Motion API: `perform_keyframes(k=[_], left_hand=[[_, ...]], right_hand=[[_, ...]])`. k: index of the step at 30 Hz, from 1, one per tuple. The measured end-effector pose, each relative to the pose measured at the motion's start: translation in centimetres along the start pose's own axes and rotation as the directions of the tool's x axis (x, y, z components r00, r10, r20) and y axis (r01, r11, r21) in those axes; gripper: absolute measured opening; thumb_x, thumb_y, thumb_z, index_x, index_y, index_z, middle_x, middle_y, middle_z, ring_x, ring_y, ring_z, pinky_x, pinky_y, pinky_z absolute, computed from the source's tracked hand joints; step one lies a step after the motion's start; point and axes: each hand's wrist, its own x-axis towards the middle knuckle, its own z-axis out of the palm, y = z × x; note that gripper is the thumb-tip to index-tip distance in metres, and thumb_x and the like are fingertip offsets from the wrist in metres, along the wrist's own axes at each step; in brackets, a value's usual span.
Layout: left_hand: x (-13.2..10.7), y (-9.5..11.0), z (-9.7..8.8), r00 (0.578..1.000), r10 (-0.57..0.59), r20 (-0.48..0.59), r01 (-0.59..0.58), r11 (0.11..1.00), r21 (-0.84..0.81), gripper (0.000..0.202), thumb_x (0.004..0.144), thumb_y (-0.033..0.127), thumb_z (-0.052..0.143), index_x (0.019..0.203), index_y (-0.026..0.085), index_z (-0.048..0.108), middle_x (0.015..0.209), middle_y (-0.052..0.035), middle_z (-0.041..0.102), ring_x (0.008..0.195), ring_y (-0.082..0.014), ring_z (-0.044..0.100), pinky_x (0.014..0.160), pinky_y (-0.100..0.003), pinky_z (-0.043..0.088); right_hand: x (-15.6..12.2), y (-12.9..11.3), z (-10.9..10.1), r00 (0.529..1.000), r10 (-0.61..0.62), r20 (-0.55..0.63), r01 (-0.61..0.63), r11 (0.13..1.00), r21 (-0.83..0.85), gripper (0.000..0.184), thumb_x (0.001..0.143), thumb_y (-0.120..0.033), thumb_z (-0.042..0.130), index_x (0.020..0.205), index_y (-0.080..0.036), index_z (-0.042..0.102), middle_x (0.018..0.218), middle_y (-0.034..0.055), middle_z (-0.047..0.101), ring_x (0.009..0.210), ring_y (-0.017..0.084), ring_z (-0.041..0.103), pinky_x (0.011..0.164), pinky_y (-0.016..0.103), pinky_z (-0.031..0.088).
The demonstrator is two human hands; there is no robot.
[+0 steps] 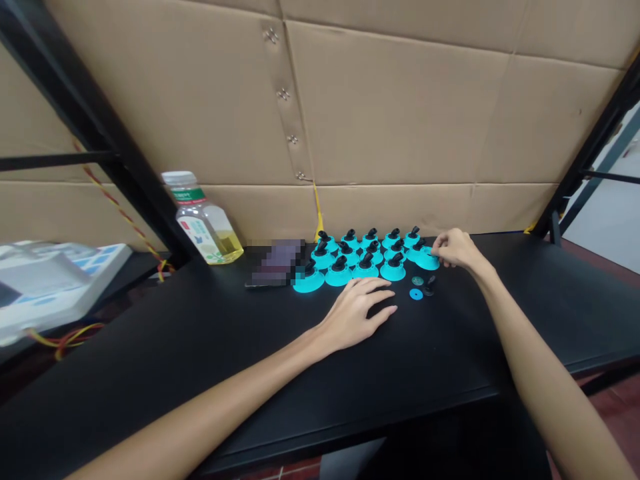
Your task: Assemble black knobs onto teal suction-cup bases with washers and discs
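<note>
Several cyan suction-cup-like discs (365, 270), each topped with a black angled knob, stand in close rows on the black table (210, 320). My right hand (455, 250) is at the right end of the rows, its fingertips pinching the edge of one cyan disc (426, 260). My left hand (355, 313) lies flat on the tabletop, fingers apart, just in front of the rows and touching none of them. Between the hands lie a small cyan washer (416, 294), a dark green disc (417, 281) and small black parts (429, 285).
A plastic bottle of yellow oil (203, 220) and a pixelated flat object on a phone-like slab (275, 263) stand behind the table's left part. Cardboard sheets (400, 120) form the back wall. Black metal shelf posts (100, 127) frame both sides, and a white device (55, 287) sits at far left.
</note>
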Motion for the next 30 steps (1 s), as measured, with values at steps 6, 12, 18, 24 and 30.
perform_keyframes(k=[6,12,18,24,30], left_hand=[[0.1,0.0,-0.2,0.970,-0.149,-0.191,0.127,0.984,-0.127,0.032,0.093,0.040,0.053,0.117,0.021,0.064,0.115,-0.0052,0.070,0.110,-0.0220,0.062,0.097,-0.040,0.047],[0.0,0.0,-0.4,0.970,-0.178,-0.164,0.161,0.981,-0.110,0.057,0.087,0.047,0.060,0.137,0.024,0.047,0.125,-0.0071,0.064,0.117,-0.0257,0.057,0.099,-0.047,0.046],[0.1,-0.6,0.3,0.987,-0.140,-0.077,0.135,0.989,-0.064,0.058,0.085,0.047,0.063,0.135,0.021,0.050,0.127,-0.0090,0.063,0.119,-0.0274,0.056,0.100,-0.048,0.044],[0.2,-0.7,0.3,0.989,-0.136,-0.051,0.132,0.989,-0.069,0.054,0.088,0.041,0.060,0.137,0.021,0.047,0.125,-0.0085,0.065,0.118,-0.0269,0.058,0.100,-0.047,0.043],[0.0,-0.6,0.3,0.995,-0.095,-0.034,0.093,0.994,-0.059,0.051,0.090,0.037,0.057,0.138,0.024,0.045,0.130,-0.0073,0.061,0.118,-0.0259,0.057,0.099,-0.046,0.043]], right_hand=[[-2.1,-2.1,-1.7,0.971,-0.239,-0.018,0.239,0.968,0.077,0.010,0.068,-0.016,0.058,0.072,-0.013,0.067,0.043,-0.0008,0.056,0.039,0.010,0.052,0.049,0.024,0.042],[-3.9,-4.5,0.4,0.846,-0.504,0.176,0.509,0.861,0.019,0.009,0.068,-0.014,0.061,0.075,-0.014,0.068,0.059,0.0003,0.063,0.052,0.009,0.055,0.054,0.022,0.038],[-4.5,-5.7,2.4,0.796,-0.552,0.247,0.566,0.824,0.015,0.009,0.075,-0.019,0.063,0.075,-0.014,0.070,0.066,0.0032,0.065,0.058,0.010,0.055,0.055,0.023,0.034],[-2.2,-2.2,-0.5,0.892,-0.451,0.000,0.451,0.892,-0.021,0.012,0.077,-0.021,0.061,0.078,-0.016,0.072,0.073,0.0038,0.068,0.064,0.013,0.058,0.059,0.025,0.037],[0.0,1.8,0.2,0.901,-0.235,0.364,0.212,0.972,0.103,0.015,0.070,-0.018,0.062,0.080,-0.015,0.072,0.060,0.0020,0.064,0.046,0.010,0.055,0.045,0.023,0.039]])
